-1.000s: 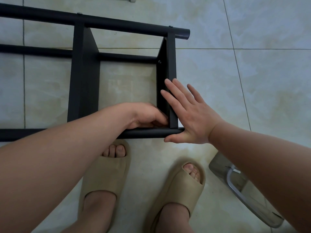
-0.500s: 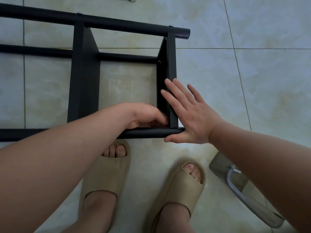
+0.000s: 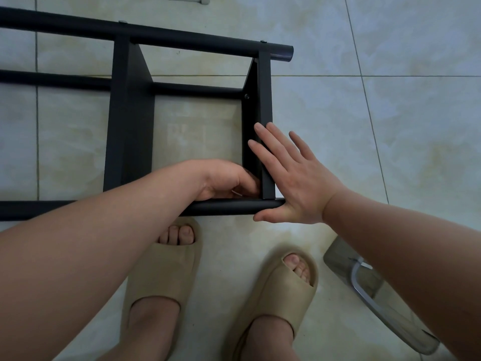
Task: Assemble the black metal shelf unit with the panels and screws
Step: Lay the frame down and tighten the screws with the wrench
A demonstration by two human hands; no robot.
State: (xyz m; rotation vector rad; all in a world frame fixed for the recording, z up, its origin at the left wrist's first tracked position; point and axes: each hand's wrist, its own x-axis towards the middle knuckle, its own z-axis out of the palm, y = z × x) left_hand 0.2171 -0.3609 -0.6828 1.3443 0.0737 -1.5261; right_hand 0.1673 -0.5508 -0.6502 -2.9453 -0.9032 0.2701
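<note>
pale tiled floor (image 3: 390,131), with the black shelf frame (image 3: 130,131) lying on its side across it; nothing has shifted from half a second ago.
its end panel (image 3: 265,100) meets the near tube (image 3: 229,207) by the feet. the left hand (image 3: 223,181) is curled into that inside corner, and i cannot tell what the fingers hold. the right hand (image 3: 294,178) lies flat with fingers straight on the panel's outer edge, thumb at the tube's end. beige slippers (image 3: 166,269) stand below, and a clear container (image 3: 364,295) sits to the right.

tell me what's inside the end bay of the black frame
Floor tile shows through it, and the left hand lies curled in its near right corner. Whatever it holds, and the joint there, are hidden by the hand.
</note>
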